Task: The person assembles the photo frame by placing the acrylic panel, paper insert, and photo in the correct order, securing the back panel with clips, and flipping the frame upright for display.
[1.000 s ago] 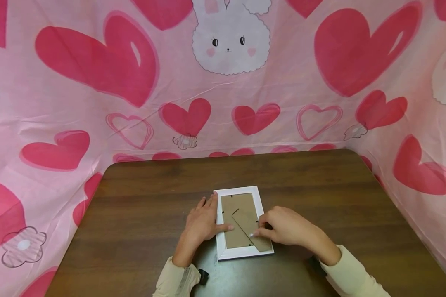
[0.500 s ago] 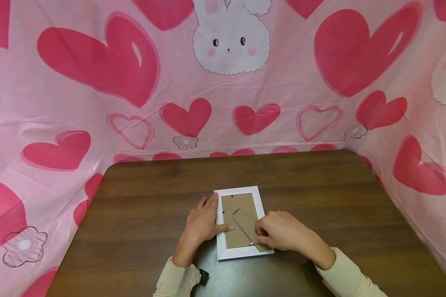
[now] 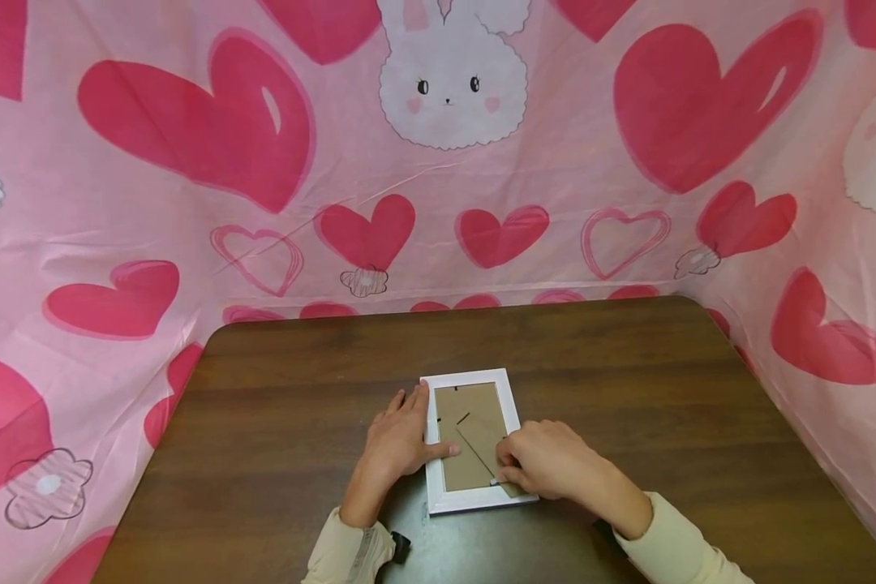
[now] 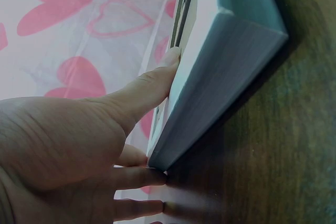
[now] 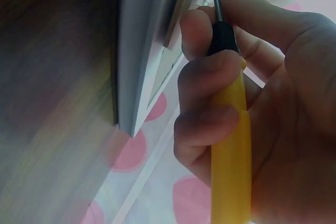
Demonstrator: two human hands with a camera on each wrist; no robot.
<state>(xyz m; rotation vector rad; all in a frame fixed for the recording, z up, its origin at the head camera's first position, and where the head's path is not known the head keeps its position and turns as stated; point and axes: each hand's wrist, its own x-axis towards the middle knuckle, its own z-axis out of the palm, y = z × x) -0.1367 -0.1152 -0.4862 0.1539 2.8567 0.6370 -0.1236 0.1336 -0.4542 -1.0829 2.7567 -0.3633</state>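
A white picture frame [image 3: 507, 401] lies face down, its brown backing board [image 3: 478, 397] showing, with small black metal tabs along the edges and a slanted stand flap. My left hand [image 3: 397, 442] rests along the frame's left side, fingers straight on the outer edge and thumb on the backing. In my right hand [image 3: 551, 458] I grip a screwdriver [image 5: 231, 156] with a yellow handle and black collar. Its thin metal shaft points over the backing; in the head view the hand mostly hides it. The right fingertips are near the tab at the frame's near edge.
The brown wooden table [image 3: 321, 365] extends round the frame. Pink cloth [image 3: 438, 178] printed with hearts and rabbits hangs behind it and at both sides. A dark strap piece [image 3: 401, 547] sits at the left wrist.
My right hand has shifted slightly left and down, its fingers curling closer over the backing near the near-edge tab. The left hand and the picture frame keep their places.
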